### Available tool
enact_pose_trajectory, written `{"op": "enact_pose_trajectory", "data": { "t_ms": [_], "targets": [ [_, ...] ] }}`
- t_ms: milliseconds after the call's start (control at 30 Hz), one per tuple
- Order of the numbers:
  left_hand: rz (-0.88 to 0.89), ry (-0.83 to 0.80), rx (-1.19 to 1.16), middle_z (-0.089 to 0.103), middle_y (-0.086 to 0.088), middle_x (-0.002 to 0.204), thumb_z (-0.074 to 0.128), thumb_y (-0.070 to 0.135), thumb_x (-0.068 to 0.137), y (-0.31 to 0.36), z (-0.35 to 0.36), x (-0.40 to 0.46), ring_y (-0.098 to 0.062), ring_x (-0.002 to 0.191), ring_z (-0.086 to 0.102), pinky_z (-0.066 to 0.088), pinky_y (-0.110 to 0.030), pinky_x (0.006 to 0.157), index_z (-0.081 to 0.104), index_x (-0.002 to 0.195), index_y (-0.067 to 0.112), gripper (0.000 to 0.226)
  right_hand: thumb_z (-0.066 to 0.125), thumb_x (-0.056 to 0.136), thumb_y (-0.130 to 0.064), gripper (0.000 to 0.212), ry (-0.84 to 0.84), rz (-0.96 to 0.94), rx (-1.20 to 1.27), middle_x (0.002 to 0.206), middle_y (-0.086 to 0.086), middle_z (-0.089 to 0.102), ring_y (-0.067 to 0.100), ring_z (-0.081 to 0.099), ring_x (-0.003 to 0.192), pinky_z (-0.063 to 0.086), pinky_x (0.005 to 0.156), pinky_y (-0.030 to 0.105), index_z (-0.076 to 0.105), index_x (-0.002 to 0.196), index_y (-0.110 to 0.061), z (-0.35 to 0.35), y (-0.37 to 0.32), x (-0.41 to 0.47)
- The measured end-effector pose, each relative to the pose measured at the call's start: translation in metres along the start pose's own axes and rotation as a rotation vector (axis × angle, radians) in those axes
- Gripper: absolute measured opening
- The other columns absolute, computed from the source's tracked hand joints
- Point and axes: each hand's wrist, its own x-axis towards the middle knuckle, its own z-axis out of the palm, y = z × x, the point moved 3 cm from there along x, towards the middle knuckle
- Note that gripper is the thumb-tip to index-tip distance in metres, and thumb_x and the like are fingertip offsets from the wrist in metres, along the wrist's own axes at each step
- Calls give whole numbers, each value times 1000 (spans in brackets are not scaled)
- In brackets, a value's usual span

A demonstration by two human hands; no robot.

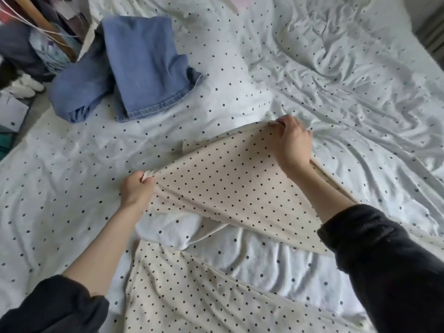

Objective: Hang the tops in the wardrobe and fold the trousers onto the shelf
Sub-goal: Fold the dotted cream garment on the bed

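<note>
Cream trousers with black dots (223,181) lie spread over the bed, one part lifted and stretched between my hands. My left hand (135,188) grips a bunched edge of the fabric at the lower left. At the far edge of the fabric, my right hand (292,143) pinches it, holding it off the bed. The rest of the garment (192,292) trails toward me. Folded blue jeans (146,68) sit at the back left of the bed.
The bed is covered by a white dotted sheet (336,92), heavily creased. Left of the bed lie bags and clutter (48,44), white shoes (26,85) and a white box (12,111) on the floor.
</note>
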Motion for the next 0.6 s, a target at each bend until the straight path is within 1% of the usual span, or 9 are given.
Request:
{"op": "enact_pose_trajectory", "data": {
  "t_ms": [67, 133, 200, 300, 333, 400, 433, 500, 600],
  "targets": [
    [-11, -5, 98, 56, -10, 75, 51, 9, 89, -9, 0, -6, -31, 84, 55, 42, -33, 70, 52, 74, 10, 15, 42, 91, -3, 22, -66, -60, 40, 97, 13, 65, 32, 60, 86, 45, 83, 43, 61, 101, -4, 1, -2, -3],
    [-35, 34, 255, 62, -14, 102, 55, 7, 86, -14, 0, -17, -36, 105, 54, 41, -42, 93, 58, 89, 15, 10, 43, 92, -12, 19, -323, -95, -38, 100, 9, 63, 28, 56, 93, 41, 84, 38, 60, 102, -7, 12, -2, -21],
    [66, 125, 381, 50, -21, 125, 58, 5, 84, -7, 2, -27, -39, 119, 41, 30, -49, 100, 55, 118, 11, 34, 43, 95, -16, 22, -430, -120, -137, 108, 5, 61, 24, 51, 105, 35, 90, 37, 60, 108, -11, 22, 1, -44],
    [582, 131, 481, 35, -22, 141, 68, 5, 79, 39, 19, -45, -42, 123, 33, 29, -59, 98, 39, 139, 13, 67, 48, 95, -14, 22, -302, -158, -55, 104, 9, 61, 28, 54, 99, 41, 88, 41, 66, 104, -6, 16, -2, -71],
    [741, 85, 511, 30, -19, 146, 72, 8, 76, 54, 29, -50, -42, 126, 30, 30, -60, 98, 36, 142, 16, 75, 52, 92, -12, 18, -259, -188, 27, 96, 11, 62, 30, 56, 89, 46, 80, 44, 68, 97, -3, 12, -5, -78],
    [974, -22, 540, 24, -13, 153, 73, 13, 74, 82, 47, -59, -36, 134, 23, 26, -59, 103, 36, 144, 21, 81, 59, 87, -8, 12, -206, -262, 149, 82, 11, 61, 31, 58, 74, 50, 61, 41, 68, 86, -1, 1, -12, -89],
    [1073, -73, 540, 28, -11, 152, 73, 12, 73, 95, 56, -68, -34, 136, 22, 24, -58, 104, 42, 141, 21, 76, 60, 85, -8, 11, -198, -279, 187, 80, 11, 60, 31, 58, 71, 49, 55, 37, 68, 84, -1, -7, -12, -94],
    [1198, -125, 521, 52, -10, 137, 72, 3, 71, 109, 68, -82, -32, 132, 37, 24, -55, 104, 61, 123, 15, 54, 59, 86, -9, 12, -186, -269, 252, 81, 12, 59, 31, 59, 71, 46, 51, 33, 68, 84, -1, -24, -10, -97],
    [1209, -96, 451, 71, -9, 101, 72, -5, 68, 113, 67, -97, -27, 105, 63, 29, -49, 101, 70, 97, 8, 32, 55, 92, -13, 18, -214, -216, 282, 90, 12, 60, 32, 60, 74, 48, 56, 36, 69, 93, -2, -47, 3, -98]
  ]
}}
